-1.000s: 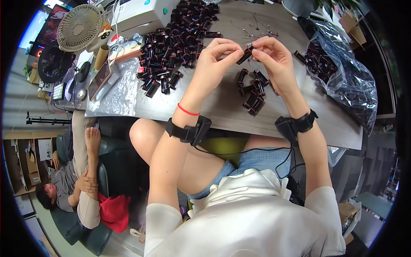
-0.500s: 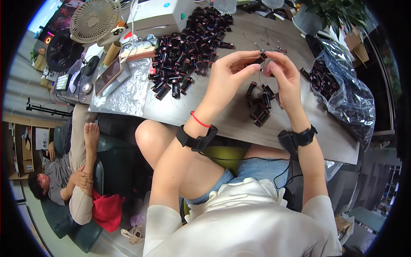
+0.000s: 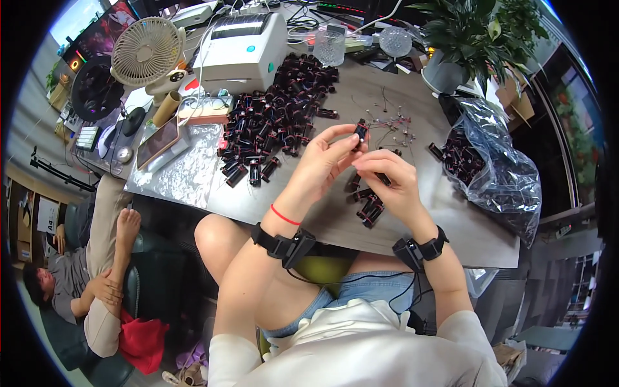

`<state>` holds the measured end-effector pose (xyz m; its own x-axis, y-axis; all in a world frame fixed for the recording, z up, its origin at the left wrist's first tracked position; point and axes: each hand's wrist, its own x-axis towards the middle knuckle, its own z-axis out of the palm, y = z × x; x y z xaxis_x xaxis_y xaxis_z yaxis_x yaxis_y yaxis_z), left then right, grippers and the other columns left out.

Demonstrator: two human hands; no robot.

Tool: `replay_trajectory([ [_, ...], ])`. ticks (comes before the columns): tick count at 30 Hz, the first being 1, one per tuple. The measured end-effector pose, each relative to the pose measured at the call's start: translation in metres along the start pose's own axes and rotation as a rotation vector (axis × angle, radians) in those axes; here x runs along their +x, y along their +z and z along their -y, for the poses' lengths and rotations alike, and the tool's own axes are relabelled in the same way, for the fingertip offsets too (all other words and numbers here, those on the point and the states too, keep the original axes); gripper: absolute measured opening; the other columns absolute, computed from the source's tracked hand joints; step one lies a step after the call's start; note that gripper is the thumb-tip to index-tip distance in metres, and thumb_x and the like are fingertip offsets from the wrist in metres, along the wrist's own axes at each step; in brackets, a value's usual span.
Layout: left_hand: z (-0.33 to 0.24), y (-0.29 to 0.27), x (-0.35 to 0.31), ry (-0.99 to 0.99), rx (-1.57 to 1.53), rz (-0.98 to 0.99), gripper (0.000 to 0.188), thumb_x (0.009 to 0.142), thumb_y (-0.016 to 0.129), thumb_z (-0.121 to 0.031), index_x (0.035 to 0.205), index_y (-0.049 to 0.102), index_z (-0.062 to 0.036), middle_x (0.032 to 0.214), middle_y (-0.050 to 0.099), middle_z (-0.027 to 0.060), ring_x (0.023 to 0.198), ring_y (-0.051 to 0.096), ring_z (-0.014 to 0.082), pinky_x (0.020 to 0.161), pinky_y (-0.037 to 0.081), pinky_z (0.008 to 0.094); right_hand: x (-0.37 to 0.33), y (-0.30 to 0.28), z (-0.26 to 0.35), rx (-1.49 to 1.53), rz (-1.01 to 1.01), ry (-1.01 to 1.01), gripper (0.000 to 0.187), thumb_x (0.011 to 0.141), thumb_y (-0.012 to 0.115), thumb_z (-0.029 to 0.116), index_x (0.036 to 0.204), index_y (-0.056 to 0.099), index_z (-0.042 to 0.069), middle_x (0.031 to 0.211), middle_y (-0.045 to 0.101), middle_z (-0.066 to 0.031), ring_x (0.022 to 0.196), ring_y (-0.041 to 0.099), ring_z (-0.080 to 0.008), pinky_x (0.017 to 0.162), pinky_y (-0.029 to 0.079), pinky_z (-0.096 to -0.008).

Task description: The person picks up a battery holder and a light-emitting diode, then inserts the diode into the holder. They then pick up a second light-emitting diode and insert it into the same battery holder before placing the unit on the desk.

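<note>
Grip of the left hand point(image 3: 324, 159) is narrow, thumb and fingers pinching a small black cylinder point(image 3: 361, 131) raised above the counter point(image 3: 478, 240). Just below it, the right hand point(image 3: 398, 185) has its fingertips drawn together; I cannot tell whether they hold anything. Near and partly under the right hand lies a small cluster of similar cylinders point(image 3: 369, 212). Beyond the hands, thin wired bits point(image 3: 398, 122) are scattered. To the left spreads a large heap of black cylinders point(image 3: 267, 122), with a clear plastic sheet point(image 3: 184, 177) beside it; to the right, a clear plastic bag point(image 3: 507, 184) contains more. Farther back stand a white boxy machine point(image 3: 233, 55), a fan point(image 3: 147, 51) and a potted plant point(image 3: 480, 35).
</note>
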<state>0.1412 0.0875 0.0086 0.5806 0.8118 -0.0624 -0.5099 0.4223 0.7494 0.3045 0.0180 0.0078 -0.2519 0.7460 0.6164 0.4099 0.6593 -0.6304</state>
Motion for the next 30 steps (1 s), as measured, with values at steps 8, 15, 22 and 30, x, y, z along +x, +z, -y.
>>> replay_trajectory([
  [8,0.006,0.000,0.002,-0.002,0.124,0.030,0.021,0.091,0.065,-0.011,0.109,0.059,-0.0031,0.107,0.066,0.0077,0.095,0.065,0.0140,0.084,0.053,0.0252,0.002,-0.018,-0.006,0.731,-0.354,0.203,0.021,0.092,0.053,-0.006,0.110,0.049,0.003,0.116,0.061,-0.0199,0.108,0.062,-0.0280,0.091,0.052,-0.0340],
  [15,0.004,0.007,-0.004,-0.030,0.152,0.085,0.022,0.092,0.062,-0.008,0.113,0.057,-0.0023,0.107,0.066,0.0095,0.094,0.065,0.0152,0.084,0.054,0.0259,0.020,-0.019,0.010,0.735,-0.552,0.320,0.011,0.094,0.051,-0.001,0.103,0.047,0.005,0.121,0.059,-0.0225,0.110,0.061,-0.0302,0.089,0.051,-0.0323],
  [22,0.009,0.008,-0.003,-0.071,0.108,0.121,0.024,0.093,0.060,-0.008,0.116,0.056,-0.0019,0.107,0.065,0.0096,0.094,0.064,0.0155,0.082,0.055,0.0255,0.007,-0.024,-0.012,0.808,-0.449,0.222,0.012,0.094,0.053,-0.001,0.104,0.049,0.006,0.120,0.061,-0.0224,0.101,0.064,-0.0245,0.080,0.050,-0.0276],
  [30,0.014,0.006,-0.004,0.006,0.204,0.142,0.022,0.093,0.061,-0.009,0.113,0.058,-0.0018,0.108,0.065,0.0089,0.094,0.064,0.0142,0.080,0.055,0.0262,0.001,-0.030,-0.015,0.409,-0.467,0.220,0.011,0.092,0.056,-0.001,0.101,0.061,0.003,0.102,0.069,-0.0145,0.079,0.065,-0.0160,0.060,0.047,-0.0242],
])
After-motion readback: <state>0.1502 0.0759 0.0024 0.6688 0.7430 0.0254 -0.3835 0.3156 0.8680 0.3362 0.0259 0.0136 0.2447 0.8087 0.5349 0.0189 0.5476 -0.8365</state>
